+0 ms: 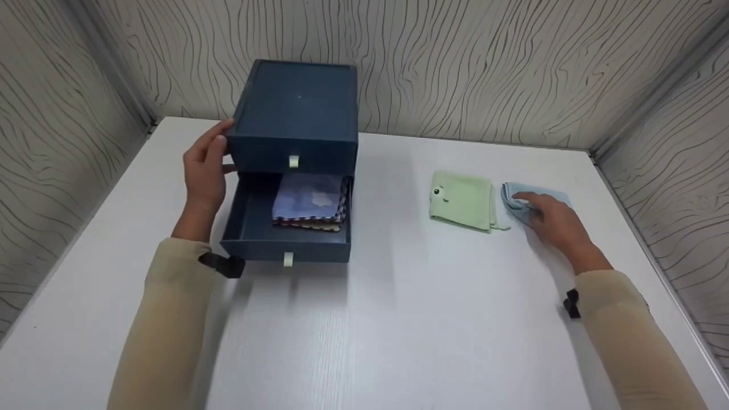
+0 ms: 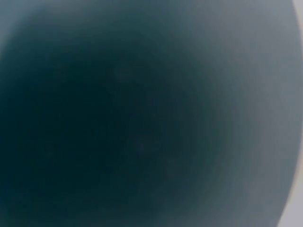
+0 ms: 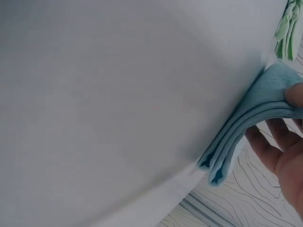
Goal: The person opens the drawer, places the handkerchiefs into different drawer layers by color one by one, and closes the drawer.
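The right hand [image 1: 557, 223] has the blue cloth [image 3: 258, 99] pinched in its grip, on the counter [image 1: 433, 319] beside the green cloth [image 1: 462, 200]. The left hand [image 1: 204, 176], grip loose, touches the box [image 1: 299, 102].

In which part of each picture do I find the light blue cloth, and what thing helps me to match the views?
Head: right of centre, partly hidden by the right hand; light blue cloth.
Left wrist: not seen; mostly dark blur.
Right wrist: right side, pinched by the hand.
Shared landmark, head and right wrist only: green cloth, at top right in the latter.
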Available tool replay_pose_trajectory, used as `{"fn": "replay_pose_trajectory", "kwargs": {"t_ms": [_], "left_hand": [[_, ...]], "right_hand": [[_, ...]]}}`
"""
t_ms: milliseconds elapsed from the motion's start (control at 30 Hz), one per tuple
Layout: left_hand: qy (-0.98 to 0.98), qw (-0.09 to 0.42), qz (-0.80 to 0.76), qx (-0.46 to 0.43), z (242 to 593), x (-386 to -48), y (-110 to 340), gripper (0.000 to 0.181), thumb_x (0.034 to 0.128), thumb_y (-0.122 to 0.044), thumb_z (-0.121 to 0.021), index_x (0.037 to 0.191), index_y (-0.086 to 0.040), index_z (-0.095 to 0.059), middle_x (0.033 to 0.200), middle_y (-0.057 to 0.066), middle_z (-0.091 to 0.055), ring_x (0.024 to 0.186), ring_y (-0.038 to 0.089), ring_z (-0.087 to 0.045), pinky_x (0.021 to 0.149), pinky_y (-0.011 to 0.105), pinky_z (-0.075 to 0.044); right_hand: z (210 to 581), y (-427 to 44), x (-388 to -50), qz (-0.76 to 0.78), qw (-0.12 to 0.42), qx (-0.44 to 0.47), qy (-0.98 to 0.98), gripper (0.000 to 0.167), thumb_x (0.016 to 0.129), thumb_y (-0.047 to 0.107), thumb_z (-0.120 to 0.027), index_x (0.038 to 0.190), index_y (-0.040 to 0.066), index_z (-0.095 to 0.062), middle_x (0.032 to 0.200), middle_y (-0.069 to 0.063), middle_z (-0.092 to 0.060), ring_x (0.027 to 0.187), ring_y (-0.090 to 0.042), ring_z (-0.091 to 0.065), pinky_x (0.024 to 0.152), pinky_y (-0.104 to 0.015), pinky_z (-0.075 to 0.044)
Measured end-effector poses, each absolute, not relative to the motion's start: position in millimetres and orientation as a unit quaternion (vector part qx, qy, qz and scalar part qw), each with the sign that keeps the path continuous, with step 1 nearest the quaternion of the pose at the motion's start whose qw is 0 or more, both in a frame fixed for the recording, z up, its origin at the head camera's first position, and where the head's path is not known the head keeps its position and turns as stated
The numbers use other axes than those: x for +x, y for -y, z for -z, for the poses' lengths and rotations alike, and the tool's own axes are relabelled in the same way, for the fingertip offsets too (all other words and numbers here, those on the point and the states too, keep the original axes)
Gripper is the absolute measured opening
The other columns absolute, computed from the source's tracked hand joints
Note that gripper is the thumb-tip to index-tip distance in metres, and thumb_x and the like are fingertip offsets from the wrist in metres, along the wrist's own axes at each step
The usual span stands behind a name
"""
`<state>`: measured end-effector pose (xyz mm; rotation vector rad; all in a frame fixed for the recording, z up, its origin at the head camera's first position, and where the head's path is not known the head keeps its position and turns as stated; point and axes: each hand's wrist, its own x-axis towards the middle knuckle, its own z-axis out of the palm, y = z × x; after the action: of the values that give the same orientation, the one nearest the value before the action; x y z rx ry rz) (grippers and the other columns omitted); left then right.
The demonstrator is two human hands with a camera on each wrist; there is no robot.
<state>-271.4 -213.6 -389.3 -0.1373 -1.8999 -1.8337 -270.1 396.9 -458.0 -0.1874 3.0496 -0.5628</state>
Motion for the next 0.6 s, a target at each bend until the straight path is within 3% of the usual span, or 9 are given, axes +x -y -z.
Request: {"fn": "replay_pose_trajectory", "kwargs": {"t_ms": [333,533,600], "left_hand": [[0.689,0.249,0.679,-0.056,389.9,-273.2,214.0,0.031,0.1009,-0.021,-0.048,0.125,-0.012,-0.066,0.111,-0.006,-0.065,0.090,0.011,-0.065,0.063,0.020,-0.054],[0.687,0.251,0.680,-0.055,390.1,-273.3,214.0,0.031,0.1008,-0.020,-0.048,0.125,-0.012,-0.066,0.111,-0.007,-0.066,0.089,0.011,-0.065,0.062,0.020,-0.054],[0.688,0.251,0.679,-0.053,390.3,-273.5,214.1,0.031,0.1009,-0.021,-0.048,0.125,-0.012,-0.066,0.111,-0.007,-0.066,0.089,0.011,-0.065,0.062,0.020,-0.054]], "right_hand": [[458.8,-397.4,-268.0,0.192,-0.040,-0.079,-0.977,0.036,0.090,-0.012,-0.049,0.112,0.010,-0.067,0.124,-0.021,-0.058,0.126,-0.047,-0.045,0.102,-0.064,-0.035],[458.3,-394.6,-267.2,0.189,-0.040,-0.077,-0.978,0.049,0.090,-0.012,-0.049,0.131,0.014,-0.054,0.131,-0.021,-0.050,0.127,-0.046,-0.044,0.102,-0.062,-0.037],[458.0,-394.6,-268.0,0.191,-0.039,-0.081,-0.978,0.046,0.090,-0.012,-0.048,0.129,0.011,-0.055,0.132,-0.023,-0.049,0.127,-0.047,-0.044,0.102,-0.063,-0.037]]}}
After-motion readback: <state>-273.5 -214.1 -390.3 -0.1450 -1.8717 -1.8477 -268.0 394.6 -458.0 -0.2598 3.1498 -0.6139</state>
